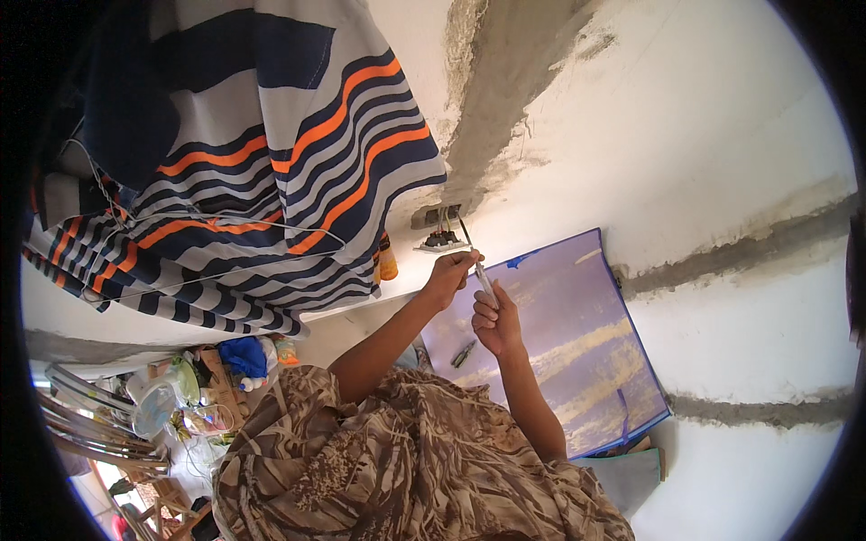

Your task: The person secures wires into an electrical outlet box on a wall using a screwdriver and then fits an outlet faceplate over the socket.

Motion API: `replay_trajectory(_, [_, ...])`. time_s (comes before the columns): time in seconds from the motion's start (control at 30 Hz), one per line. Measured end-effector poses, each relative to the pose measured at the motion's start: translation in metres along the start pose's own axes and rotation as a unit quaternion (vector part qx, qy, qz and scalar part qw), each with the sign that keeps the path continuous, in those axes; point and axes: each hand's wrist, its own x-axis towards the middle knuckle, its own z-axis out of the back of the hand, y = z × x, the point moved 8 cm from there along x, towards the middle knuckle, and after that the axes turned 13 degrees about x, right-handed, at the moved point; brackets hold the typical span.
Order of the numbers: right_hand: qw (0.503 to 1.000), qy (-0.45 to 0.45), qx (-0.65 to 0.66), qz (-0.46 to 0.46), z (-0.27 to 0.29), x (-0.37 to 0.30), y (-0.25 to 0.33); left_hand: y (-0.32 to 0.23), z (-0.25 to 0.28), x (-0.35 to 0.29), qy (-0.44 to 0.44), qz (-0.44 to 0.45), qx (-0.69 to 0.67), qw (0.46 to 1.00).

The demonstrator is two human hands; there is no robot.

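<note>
My right hand (499, 323) is closed around a slim tool with a pale, see-through handle (486, 285), much like a screwdriver. Just above it, the fingertips of my left hand (448, 278) are pinched together at the tool's upper end. A thin dark length (465, 232) runs from those fingertips up to the wall box (442, 216); whether it is a wire or the tool's shaft, I cannot tell. Left of it, a black-backed socket (442, 241) hangs out of the box on its wires. Below my hands lies a small dark tool (464, 353).
That small tool rests on a worn purple board (577, 347) with blue edges. A striped shirt (298, 135) hangs at the upper left with a wire hanger (244, 219). Rough cement strips (505, 81) cross the white wall. Bags and household clutter (194, 397) crowd the lower left.
</note>
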Motion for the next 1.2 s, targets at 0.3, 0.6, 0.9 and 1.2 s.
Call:
replay_trajectory(0.3, [0.878, -0.020, -0.426, 0.218, -0.006, 0.000, 0.036, -0.007, -0.013, -0.001, -0.003, 0.005, 0.020, 1.000])
replay_trajectory(0.6, [0.999, 0.029, 0.015, -0.005, 0.024, 0.004, 0.006, -0.007, -0.008, -0.001, -0.017, -0.006, 0.026, 1.000])
replay_trajectory(0.9, [0.924, -0.011, -0.315, 0.218, -0.005, -0.011, 0.026, 0.001, -0.011, -0.004, -0.012, 0.008, -0.035, 0.999])
replay_trajectory(1.2, [0.991, -0.004, -0.119, 0.055, 0.020, -0.002, 0.002, -0.007, -0.005, -0.007, -0.020, 0.006, 0.004, 1.000])
